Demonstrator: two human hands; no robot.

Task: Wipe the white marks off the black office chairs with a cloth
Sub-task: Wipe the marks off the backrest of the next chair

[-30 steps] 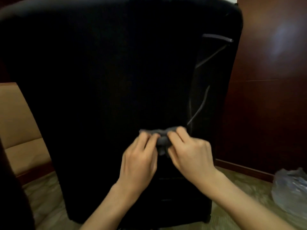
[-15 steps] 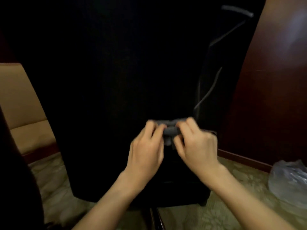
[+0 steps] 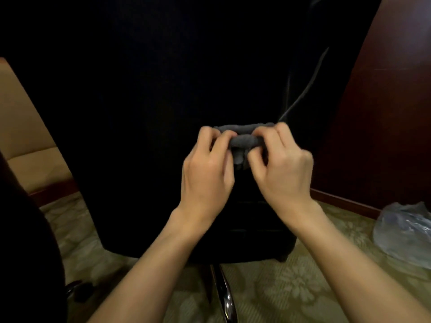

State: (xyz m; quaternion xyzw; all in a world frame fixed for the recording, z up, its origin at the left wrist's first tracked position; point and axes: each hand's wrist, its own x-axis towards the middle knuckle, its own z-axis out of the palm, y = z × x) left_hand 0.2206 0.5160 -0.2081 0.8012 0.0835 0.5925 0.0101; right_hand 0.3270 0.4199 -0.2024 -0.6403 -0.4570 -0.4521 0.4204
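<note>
A: Hands first — where are they, and what do they hold?

B: Left hand and right hand meet in front of the black chair back. Both pinch a small grey cloth, bunched into a roll between curled fingers and thumbs.

A: Changed from a second ago?

B: The view has dropped and closed in. The chair's top edge is now out of frame, its chrome base has come into view, and the hands sit higher against the back. The cloth looks more tightly folded than before — probably being readied for a wipe, not yet pressed to the chair.

A: And the marks?

B: Pale streaks run diagonally up the back, just above and right of the right hand, unwiped.

A: Room to move?

B: A dark wood wall stands close on the right, so the chair's right edge is tight. A plastic bag lies on the carpet at lower right. Left offers more room, toward a tan seat.
</note>
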